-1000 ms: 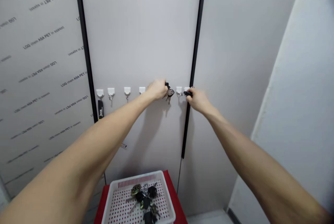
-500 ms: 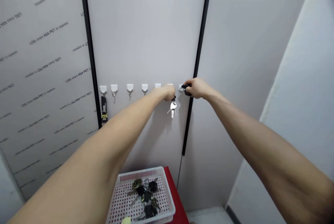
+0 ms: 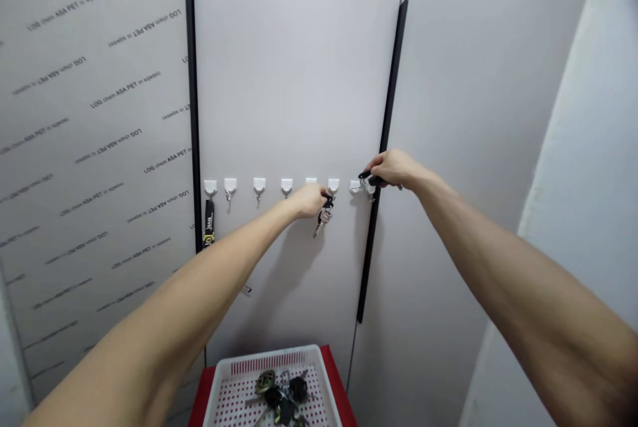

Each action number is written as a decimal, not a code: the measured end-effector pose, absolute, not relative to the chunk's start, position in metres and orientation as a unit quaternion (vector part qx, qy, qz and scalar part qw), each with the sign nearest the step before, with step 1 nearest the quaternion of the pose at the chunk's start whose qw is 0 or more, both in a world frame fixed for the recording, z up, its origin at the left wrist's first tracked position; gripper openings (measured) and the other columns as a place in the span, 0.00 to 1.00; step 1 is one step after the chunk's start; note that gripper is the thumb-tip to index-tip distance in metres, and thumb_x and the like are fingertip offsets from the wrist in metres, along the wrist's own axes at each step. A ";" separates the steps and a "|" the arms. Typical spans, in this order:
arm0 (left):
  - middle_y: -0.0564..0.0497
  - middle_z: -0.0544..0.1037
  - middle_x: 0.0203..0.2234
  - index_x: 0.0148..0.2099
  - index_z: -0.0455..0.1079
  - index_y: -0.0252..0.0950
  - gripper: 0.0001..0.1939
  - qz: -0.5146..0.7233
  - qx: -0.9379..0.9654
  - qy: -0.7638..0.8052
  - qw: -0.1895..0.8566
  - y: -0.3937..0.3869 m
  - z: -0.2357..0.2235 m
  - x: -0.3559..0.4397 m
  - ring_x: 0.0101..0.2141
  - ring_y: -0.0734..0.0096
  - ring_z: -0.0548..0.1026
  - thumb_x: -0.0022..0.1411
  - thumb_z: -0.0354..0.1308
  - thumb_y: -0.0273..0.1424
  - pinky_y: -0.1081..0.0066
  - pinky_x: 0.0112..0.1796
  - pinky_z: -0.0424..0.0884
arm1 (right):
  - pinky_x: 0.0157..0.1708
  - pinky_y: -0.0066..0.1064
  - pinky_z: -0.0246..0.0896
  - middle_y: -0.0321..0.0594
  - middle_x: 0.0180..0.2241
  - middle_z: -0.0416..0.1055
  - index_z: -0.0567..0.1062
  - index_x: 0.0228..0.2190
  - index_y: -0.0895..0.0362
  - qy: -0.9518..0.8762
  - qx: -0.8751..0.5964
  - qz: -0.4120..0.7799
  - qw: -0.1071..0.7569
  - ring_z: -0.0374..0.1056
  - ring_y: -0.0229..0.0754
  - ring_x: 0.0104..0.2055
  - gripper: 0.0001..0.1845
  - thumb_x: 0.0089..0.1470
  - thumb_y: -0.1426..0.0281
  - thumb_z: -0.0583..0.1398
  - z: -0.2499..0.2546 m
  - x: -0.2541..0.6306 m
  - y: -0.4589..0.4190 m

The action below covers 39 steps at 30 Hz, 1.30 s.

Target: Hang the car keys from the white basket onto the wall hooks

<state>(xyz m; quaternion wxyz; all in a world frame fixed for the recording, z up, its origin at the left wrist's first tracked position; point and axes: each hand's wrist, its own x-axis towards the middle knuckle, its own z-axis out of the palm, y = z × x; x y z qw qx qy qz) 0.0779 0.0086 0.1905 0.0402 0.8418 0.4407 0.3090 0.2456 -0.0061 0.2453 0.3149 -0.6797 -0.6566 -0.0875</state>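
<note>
Left hand (image 3: 309, 201) has dropped below the hook row since the last view, and the wall now sits lower and further right in the frame. Its fingers (image 3: 321, 195) are closed on the black top of a key bunch (image 3: 323, 216), which hangs just under the sixth of seven white hooks (image 3: 286, 185) visible in a row on a pale grey panel (image 3: 294, 82). The exact grip is hidden behind those fingers, and the key bunch does not clearly sit on the hook. Right hand (image 3: 393, 169) is raised beyond the seventh hook, its fingers (image 3: 367, 174) pinched around a black fob (image 3: 373, 179), with a small piece of metal (image 3: 369, 190) showing below, too partly hidden to make out. One black tag (image 3: 209, 221) hangs from the first hook; the next four hold nothing that shows. Below, a white basket (image 3: 272, 355) stands on a red worktop (image 3: 198, 390), holding a tangle of keys (image 3: 284, 395) with dark fobs and one round brass-green fob (image 3: 265, 382). The bottom edge of the frame cuts the tangle off, so the keys cannot be counted.
</note>
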 end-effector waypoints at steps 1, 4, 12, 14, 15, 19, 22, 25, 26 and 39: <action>0.51 0.71 0.21 0.31 0.67 0.34 0.12 0.307 0.845 0.436 0.039 0.006 0.190 0.076 0.24 0.75 0.67 0.46 0.44 0.23 0.77 0.29 0.61 | 0.11 0.24 0.49 0.34 0.09 0.61 0.72 0.25 0.58 -0.645 -0.681 -0.097 0.333 0.55 0.32 0.11 0.14 0.34 0.78 0.51 0.246 0.247 -0.004; 0.51 0.71 0.18 0.29 0.68 0.34 0.11 0.304 0.848 0.430 0.054 0.000 0.187 0.073 0.22 0.76 0.66 0.45 0.45 0.23 0.78 0.28 0.61 | 0.15 0.24 0.51 0.37 0.13 0.64 0.72 0.22 0.59 -0.634 -0.668 -0.150 0.358 0.58 0.33 0.15 0.13 0.33 0.80 0.51 0.240 0.249 0.007; 0.55 0.66 0.11 0.27 0.68 0.33 0.08 0.330 0.851 0.392 0.115 -0.013 0.178 0.076 0.16 0.80 0.63 0.44 0.48 0.23 0.79 0.24 0.61 | 0.29 0.26 0.55 0.37 0.22 0.68 0.73 0.21 0.58 -0.657 -0.570 -0.240 0.431 0.62 0.35 0.28 0.13 0.35 0.77 0.50 0.231 0.241 0.026; 0.55 0.65 0.11 0.29 0.67 0.33 0.10 0.343 0.843 0.393 0.132 -0.017 0.177 0.074 0.14 0.81 0.62 0.46 0.46 0.24 0.79 0.22 0.61 | 0.32 0.26 0.55 0.38 0.27 0.67 0.72 0.25 0.59 -0.646 -0.515 -0.237 0.512 0.61 0.35 0.30 0.14 0.37 0.76 0.49 0.230 0.234 0.018; 0.55 0.65 0.11 0.30 0.67 0.33 0.11 0.352 0.837 0.394 0.144 -0.018 0.174 0.072 0.14 0.81 0.61 0.46 0.45 0.24 0.79 0.22 0.60 | 0.32 0.26 0.55 0.38 0.28 0.67 0.72 0.26 0.59 -0.649 -0.492 -0.221 0.538 0.61 0.35 0.30 0.14 0.37 0.75 0.48 0.226 0.229 0.012; 0.55 0.64 0.14 0.35 0.64 0.31 0.13 0.359 0.813 0.403 0.218 -0.025 0.139 0.053 0.15 0.82 0.61 0.48 0.42 0.25 0.80 0.20 0.59 | 0.34 0.27 0.55 0.36 0.26 0.67 0.72 0.23 0.59 -0.746 -0.451 -0.071 0.485 0.61 0.35 0.31 0.13 0.36 0.75 0.49 0.167 0.205 -0.012; 0.54 0.66 0.16 0.31 0.64 0.30 0.12 0.299 0.816 0.424 0.256 -0.036 0.075 0.036 0.17 0.80 0.62 0.48 0.41 0.26 0.79 0.20 0.58 | 0.35 0.28 0.54 0.36 0.26 0.68 0.71 0.22 0.59 -0.790 -0.459 0.083 0.398 0.62 0.35 0.31 0.13 0.36 0.76 0.48 0.085 0.186 -0.028; 0.53 0.69 0.19 0.30 0.65 0.31 0.12 0.231 0.808 0.466 0.277 -0.055 -0.001 0.022 0.21 0.77 0.64 0.47 0.42 0.25 0.77 0.23 0.59 | 0.33 0.27 0.55 0.38 0.25 0.67 0.71 0.21 0.60 -0.777 -0.485 0.212 0.340 0.62 0.36 0.30 0.14 0.35 0.76 0.47 0.003 0.169 -0.043; 0.53 0.69 0.19 0.31 0.65 0.32 0.12 0.201 0.793 0.491 0.298 -0.060 -0.021 0.017 0.20 0.77 0.64 0.47 0.41 0.25 0.77 0.22 0.59 | 0.33 0.28 0.55 0.37 0.25 0.67 0.71 0.22 0.59 -0.774 -0.489 0.244 0.320 0.62 0.37 0.30 0.14 0.35 0.76 0.46 -0.018 0.164 -0.048; 0.52 0.66 0.25 0.32 0.62 0.34 0.11 0.617 0.520 0.591 0.018 0.003 0.073 -0.104 0.25 0.76 0.65 0.43 0.49 0.33 0.75 0.28 0.60 | 0.35 0.28 0.52 0.41 0.30 0.64 0.68 0.29 0.59 -0.791 -0.500 0.238 0.261 0.60 0.38 0.31 0.15 0.37 0.73 0.46 -0.093 0.148 -0.053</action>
